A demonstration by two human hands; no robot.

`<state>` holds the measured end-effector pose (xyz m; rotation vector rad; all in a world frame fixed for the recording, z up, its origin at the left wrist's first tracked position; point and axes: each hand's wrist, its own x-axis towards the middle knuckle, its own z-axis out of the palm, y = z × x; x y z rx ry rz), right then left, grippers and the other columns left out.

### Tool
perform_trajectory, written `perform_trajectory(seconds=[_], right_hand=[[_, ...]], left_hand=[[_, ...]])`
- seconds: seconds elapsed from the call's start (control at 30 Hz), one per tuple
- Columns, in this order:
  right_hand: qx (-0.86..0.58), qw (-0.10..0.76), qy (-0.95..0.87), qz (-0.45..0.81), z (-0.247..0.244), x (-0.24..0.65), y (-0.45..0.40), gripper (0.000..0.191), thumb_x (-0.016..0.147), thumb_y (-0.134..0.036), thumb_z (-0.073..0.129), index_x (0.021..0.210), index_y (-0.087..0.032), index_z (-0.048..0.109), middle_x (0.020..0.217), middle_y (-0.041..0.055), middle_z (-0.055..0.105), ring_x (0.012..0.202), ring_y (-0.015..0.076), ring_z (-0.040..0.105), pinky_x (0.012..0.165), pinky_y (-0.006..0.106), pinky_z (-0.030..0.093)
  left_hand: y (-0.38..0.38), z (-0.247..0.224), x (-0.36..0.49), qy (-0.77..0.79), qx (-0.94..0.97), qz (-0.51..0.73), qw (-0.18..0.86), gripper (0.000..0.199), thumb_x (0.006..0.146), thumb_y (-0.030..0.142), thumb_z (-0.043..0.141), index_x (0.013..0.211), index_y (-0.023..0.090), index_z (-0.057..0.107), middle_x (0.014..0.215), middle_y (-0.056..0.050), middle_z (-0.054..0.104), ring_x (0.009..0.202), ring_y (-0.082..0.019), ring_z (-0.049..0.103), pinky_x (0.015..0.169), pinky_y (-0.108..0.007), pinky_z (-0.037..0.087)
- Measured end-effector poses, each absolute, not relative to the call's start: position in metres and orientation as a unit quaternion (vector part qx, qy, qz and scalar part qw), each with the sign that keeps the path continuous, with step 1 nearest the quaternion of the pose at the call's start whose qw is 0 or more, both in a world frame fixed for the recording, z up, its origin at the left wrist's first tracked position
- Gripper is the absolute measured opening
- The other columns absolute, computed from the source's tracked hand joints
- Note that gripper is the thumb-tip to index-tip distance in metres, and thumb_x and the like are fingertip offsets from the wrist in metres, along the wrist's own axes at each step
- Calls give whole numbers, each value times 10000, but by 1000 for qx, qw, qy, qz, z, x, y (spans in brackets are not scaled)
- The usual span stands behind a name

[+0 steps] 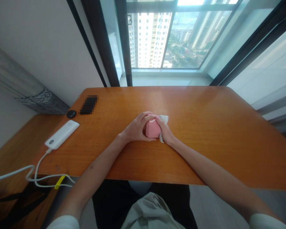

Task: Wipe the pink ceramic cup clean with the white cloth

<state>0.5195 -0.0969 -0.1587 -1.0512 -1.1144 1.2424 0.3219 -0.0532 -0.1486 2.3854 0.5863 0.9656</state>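
A small pink object (153, 128) with a rounded block shape is between my hands, near the middle of the wooden table. My left hand (141, 126) wraps round its left side, with the fingers over the top and the thumb along the lower edge. On the right, my right hand (166, 129) holds a crumpled white cloth (164, 119) against the pink object. The cloth sticks out above and below that hand, and the rest of it is hidden under the palm.
On the wooden table (216, 136), a white power strip (62, 134) with a white cable (39, 162) lies at the left. Behind it are a round black object (71, 114) and a pixelated dark item (89, 105). A window stands beyond the far edge.
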Motion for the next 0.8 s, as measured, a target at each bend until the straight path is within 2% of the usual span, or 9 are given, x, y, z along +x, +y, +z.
perform_trajectory(seconds=[0.1,0.17,0.3,0.4,0.5,0.6,0.67,0.73,0.8], right_hand=[[-461,542,-485,509,-158,519,-100,590,908,-808,712,1018,-229,750,947,31,741,879,238,650,829,367,550],[-462,536,-491,508,-157,519,-102,597,901,-801,727,1047,-223,758,967,37,748,899,243,657,847,369,554],[-449,539,-474,532,-157,519,-99,574,926,-774,716,1076,-221,750,970,32,746,881,230,655,835,355,551],[-430,549,-454,554,-160,519,-95,548,942,-765,698,1072,-234,733,950,18,737,852,217,644,796,338,541],[-445,551,-455,539,-163,519,-95,552,933,-795,687,997,-246,714,901,9,714,819,211,629,771,337,531],[-475,541,-467,513,-162,519,-98,609,898,-849,680,977,-246,715,898,24,716,843,233,646,790,363,539],[-475,534,-466,520,-161,520,-99,637,886,-866,675,1018,-245,723,933,37,734,877,249,663,812,381,547],[-464,531,-456,542,-161,520,-98,643,895,-869,660,1040,-246,718,956,41,747,888,253,673,815,384,548],[-454,532,-443,561,-164,521,-95,634,909,-865,646,1036,-246,707,957,38,754,885,248,677,809,376,544]], left_hand=[[-56,-151,325,260,824,361,350,970,763,589,952,1552,242,507,1454,-137,679,1265,-353,722,1113,-500,603],[-55,-155,325,279,801,348,399,970,792,601,925,1578,245,484,1452,-131,692,1226,-341,739,1078,-487,617],[-52,-160,322,257,823,353,362,1255,697,651,998,1701,279,343,1716,-204,473,1535,-443,558,1270,-606,491],[-51,-155,321,212,866,356,279,1258,632,641,1042,1668,293,419,1750,-209,414,1637,-471,427,1350,-653,390],[-55,-149,324,223,859,374,269,1069,680,588,1025,1574,282,523,1595,-171,579,1508,-424,575,1291,-601,475],[-59,-149,328,276,810,369,363,999,724,572,987,1551,265,520,1444,-126,683,1242,-348,725,1096,-515,611],[-59,-152,329,298,785,345,419,1023,754,600,959,1593,271,475,1422,-117,698,1163,-324,746,1030,-492,633],[-56,-157,328,289,785,345,425,1136,742,630,968,1662,286,397,1533,-149,638,1296,-367,708,1119,-538,598],[-54,-160,326,254,812,363,379,1272,683,628,1013,1707,292,336,1689,-191,498,1528,-436,555,1273,-612,480]])
